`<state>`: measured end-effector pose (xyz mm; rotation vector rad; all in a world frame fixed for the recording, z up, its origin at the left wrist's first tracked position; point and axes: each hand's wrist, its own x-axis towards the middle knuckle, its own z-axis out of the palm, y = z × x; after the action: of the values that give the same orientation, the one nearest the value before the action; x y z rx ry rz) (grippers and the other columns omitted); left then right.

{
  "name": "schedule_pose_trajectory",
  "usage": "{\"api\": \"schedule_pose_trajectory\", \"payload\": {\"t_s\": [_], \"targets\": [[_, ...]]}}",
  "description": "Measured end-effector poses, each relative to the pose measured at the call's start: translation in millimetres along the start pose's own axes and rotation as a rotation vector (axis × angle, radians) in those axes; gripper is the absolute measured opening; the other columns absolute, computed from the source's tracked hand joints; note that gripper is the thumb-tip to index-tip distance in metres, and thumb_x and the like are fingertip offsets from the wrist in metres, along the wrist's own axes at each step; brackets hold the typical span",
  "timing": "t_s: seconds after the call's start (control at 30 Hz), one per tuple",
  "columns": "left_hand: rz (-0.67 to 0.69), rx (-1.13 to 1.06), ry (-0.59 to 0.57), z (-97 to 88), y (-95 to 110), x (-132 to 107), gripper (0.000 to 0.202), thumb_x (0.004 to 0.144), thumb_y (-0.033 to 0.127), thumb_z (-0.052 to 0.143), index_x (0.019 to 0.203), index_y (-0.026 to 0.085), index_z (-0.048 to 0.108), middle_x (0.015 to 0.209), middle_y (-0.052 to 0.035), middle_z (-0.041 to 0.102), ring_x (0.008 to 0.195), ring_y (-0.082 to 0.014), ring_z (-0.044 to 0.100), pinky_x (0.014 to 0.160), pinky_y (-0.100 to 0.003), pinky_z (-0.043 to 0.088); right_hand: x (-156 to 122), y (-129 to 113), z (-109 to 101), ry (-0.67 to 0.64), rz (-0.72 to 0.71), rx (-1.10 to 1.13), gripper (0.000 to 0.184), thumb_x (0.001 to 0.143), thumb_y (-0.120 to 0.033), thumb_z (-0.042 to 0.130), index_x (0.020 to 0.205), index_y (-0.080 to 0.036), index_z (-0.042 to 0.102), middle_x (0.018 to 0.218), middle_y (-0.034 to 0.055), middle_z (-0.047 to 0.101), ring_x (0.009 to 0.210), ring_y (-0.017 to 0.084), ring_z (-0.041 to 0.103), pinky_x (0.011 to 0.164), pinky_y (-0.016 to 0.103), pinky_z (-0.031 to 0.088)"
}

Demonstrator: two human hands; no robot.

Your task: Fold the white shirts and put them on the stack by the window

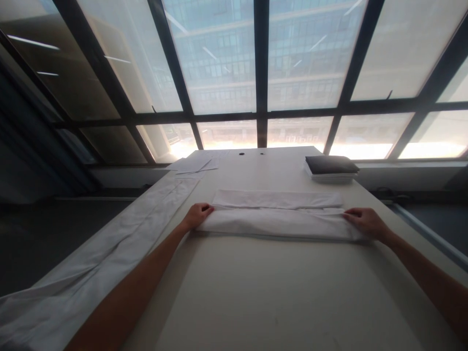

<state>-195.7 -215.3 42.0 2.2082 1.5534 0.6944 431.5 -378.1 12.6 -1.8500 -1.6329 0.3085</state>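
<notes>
A white cloth [278, 214], folded into a long flat band, lies across the middle of the pale table [278, 292]. My left hand [197, 215] grips its left end with curled fingers. At the cloth's right end my right hand [365, 222] pinches the folded edge. Both arms reach forward from the near edge of the table.
A long white sheet [109, 253] trails along the table's left edge and hangs off it. A stack of folded cloths [331, 168], dark one on top, sits at the far right. Loose white sheets [193, 165] lie at the far left. Large windows [256, 63] stand beyond the table.
</notes>
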Motion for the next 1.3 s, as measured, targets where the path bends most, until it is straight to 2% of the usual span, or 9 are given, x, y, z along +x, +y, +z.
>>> {"api": "schedule_pose_trajectory", "payload": {"t_s": [0.3, 0.67, 0.8, 0.9, 0.93, 0.97, 1.07, 1.17, 1.3], "targets": [[-0.012, 0.092, 0.062, 11.0, -15, 7, 0.053, 0.084, 0.062, 0.052, 0.089, 0.016, 0.077, 0.087, -0.0085, 0.077, 0.079, -0.0241, 0.066, 0.073, -0.029, 0.046, -3, 9, 10, 0.157, 0.052, -0.039, 0.050, 0.075, -0.065, 0.061, 0.083, -0.019, 0.077, 0.081, 0.0104, 0.077, 0.076, 0.029, 0.071, 0.073, 0.038, 0.052], [-0.094, 0.286, 0.080, 19.7, -13, 5, 0.050, 0.089, 0.063, 0.051, 0.089, 0.019, 0.074, 0.084, -0.0080, 0.074, 0.081, -0.0254, 0.067, 0.068, -0.028, 0.042, 0, 22, 17, 0.124, 0.020, -0.176, 0.044, 0.078, -0.061, 0.058, 0.082, -0.021, 0.075, 0.083, 0.0093, 0.077, 0.078, 0.028, 0.070, 0.071, 0.036, 0.048], [-0.105, 0.371, 0.131, 11.7, 2, 2, 0.040, 0.091, 0.054, 0.053, 0.093, 0.019, 0.071, 0.090, -0.0108, 0.072, 0.086, -0.0278, 0.067, 0.074, -0.032, 0.047, -4, 22, 21, 0.155, 0.044, -0.293, 0.042, 0.081, -0.059, 0.057, 0.088, -0.022, 0.075, 0.086, 0.0100, 0.076, 0.080, 0.028, 0.069, 0.069, 0.035, 0.047], [0.105, 0.345, 0.237, 13.1, 39, -10, 0.043, 0.099, 0.045, 0.042, 0.116, 0.014, 0.067, 0.116, -0.0162, 0.068, 0.110, -0.0308, 0.062, 0.097, -0.040, 0.045, -7, 20, 24, 0.152, 0.043, -0.358, 0.043, 0.084, -0.058, 0.054, 0.092, -0.021, 0.074, 0.086, 0.0113, 0.076, 0.079, 0.029, 0.069, 0.068, 0.035, 0.046], [0.217, 0.317, 0.215, 18.9, 55, -17, 0.046, 0.101, 0.044, 0.038, 0.127, 0.014, 0.062, 0.127, -0.0167, 0.065, 0.121, -0.0304, 0.057, 0.106, -0.041, 0.040, -7, 19, 24, 0.151, 0.037, -0.377, 0.043, 0.085, -0.058, 0.054, 0.093, -0.021, 0.074, 0.085, 0.0115, 0.075, 0.078, 0.029, 0.069, 0.067, 0.035, 0.046], [0.335, 0.289, 0.135, 27.8, 71, -24, 0.050, 0.103, 0.044, 0.035, 0.137, 0.015, 0.056, 0.138, -0.0154, 0.059, 0.131, -0.0293, 0.051, 0.112, -0.041, 0.035, -8, 19, 25, 0.151, 0.030, -0.396, 0.043, 0.085, -0.058, 0.053, 0.093, -0.021, 0.074, 0.085, 0.0117, 0.075, 0.077, 0.029, 0.069, 0.067, 0.035, 0.046], [0.584, 0.259, -0.187, 65.5, 113, -47, 0.058, 0.105, 0.051, 0.030, 0.155, 0.022, 0.037, 0.160, -0.0094, 0.038, 0.149, -0.0245, 0.030, 0.122, -0.041, 0.019, -8, 16, 26, 0.143, 0.019, -0.442, 0.042, 0.087, -0.056, 0.050, 0.093, -0.021, 0.073, 0.084, 0.0122, 0.075, 0.076, 0.030, 0.069, 0.065, 0.036, 0.045], [0.571, 0.292, -0.339, 96.2, 128, -60, 0.068, 0.103, 0.061, 0.027, 0.159, 0.023, 0.027, 0.165, -0.0091, 0.025, 0.153, -0.0259, 0.017, 0.124, -0.045, 0.012, -10, 15, 27, 0.140, -0.008, -0.458, 0.043, 0.089, -0.054, 0.048, 0.096, -0.021, 0.073, 0.088, 0.0134, 0.075, 0.078, 0.031, 0.069, 0.067, 0.038, 0.046], [0.518, 0.296, -0.372, 105.1, 122, -62, 0.071, 0.102, 0.064, 0.026, 0.160, 0.023, 0.023, 0.166, -0.0100, 0.018, 0.154, -0.0271, 0.012, 0.124, -0.045, 0.010, -15, 10, 25, 0.153, -0.056, -0.476, 0.041, 0.091, -0.049, 0.046, 0.098, -0.018, 0.072, 0.096, 0.0155, 0.073, 0.080, 0.030, 0.067, 0.070, 0.040, 0.048]]}}
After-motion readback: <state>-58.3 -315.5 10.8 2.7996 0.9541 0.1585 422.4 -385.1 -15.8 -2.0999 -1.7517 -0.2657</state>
